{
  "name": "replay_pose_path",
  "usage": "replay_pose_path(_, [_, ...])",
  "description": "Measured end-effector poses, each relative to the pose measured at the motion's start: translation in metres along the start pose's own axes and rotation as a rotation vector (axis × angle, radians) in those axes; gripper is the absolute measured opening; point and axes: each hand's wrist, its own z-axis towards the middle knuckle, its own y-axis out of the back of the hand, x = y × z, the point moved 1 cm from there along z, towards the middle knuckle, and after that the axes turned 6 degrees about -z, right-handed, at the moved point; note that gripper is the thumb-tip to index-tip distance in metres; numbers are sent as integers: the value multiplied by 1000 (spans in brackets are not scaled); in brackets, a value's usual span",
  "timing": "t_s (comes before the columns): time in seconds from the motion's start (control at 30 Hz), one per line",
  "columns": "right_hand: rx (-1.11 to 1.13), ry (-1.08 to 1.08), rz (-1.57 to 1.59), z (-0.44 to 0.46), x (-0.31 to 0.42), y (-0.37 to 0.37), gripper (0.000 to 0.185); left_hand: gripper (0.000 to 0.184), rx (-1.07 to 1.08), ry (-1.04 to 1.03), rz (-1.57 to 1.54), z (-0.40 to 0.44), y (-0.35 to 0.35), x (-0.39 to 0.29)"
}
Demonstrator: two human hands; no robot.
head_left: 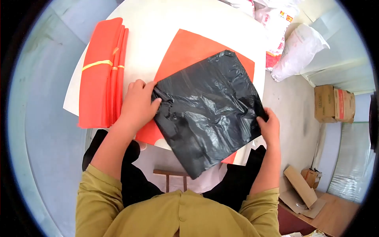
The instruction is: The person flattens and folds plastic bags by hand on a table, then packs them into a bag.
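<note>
A shiny, creased black plastic bag (209,114) is stretched flat between my hands, turned at an angle over the table edge. My left hand (138,100) pinches its left corner, thumb on top. At the right side, my right hand (269,126) grips the opposite edge with the fingers partly hidden. Beneath the bag lies a flat orange-red sheet or bag (185,49), mostly covered. Left of it on the white table, folded orange-red bundles (96,87) are bound with yellow bands.
The white table (150,23) has a rounded edge. Beyond its right side stand white sacks (302,49) on the floor. A cardboard box (333,104) is at the far right, with opened cardboard (302,189) lower down. A wooden stool (170,172) shows below the table.
</note>
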Motion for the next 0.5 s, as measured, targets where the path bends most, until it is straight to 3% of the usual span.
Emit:
replay_pose_path(0.17, [-177, 356, -390, 88, 60, 23, 34, 63, 283, 130, 115, -13, 16, -22])
replay_pose_path(0.27, [-481, 636, -669, 136, 113, 28, 43, 66, 42, -109, 140, -23, -1, -20])
replay_pose_path(0.33, [-670, 780, -560, 131, 157, 24, 46, 68, -12, -259, 81, -22, -7, -26])
replay_pose_path(0.4, [-538, 789, -337, 116, 176, 6, 46, 68, -13, -381, -33, -22, -9, -32])
replay_pose_path(0.47, [-66, 534, -40, 78, 169, -19, 42, 68, 35, -420, -68, -22, -13, -32])
replay_pose_path(0.5, [58, 472, 22, 55, 161, -26, 42, 68, 57, -415, -65, -24, -17, -34])
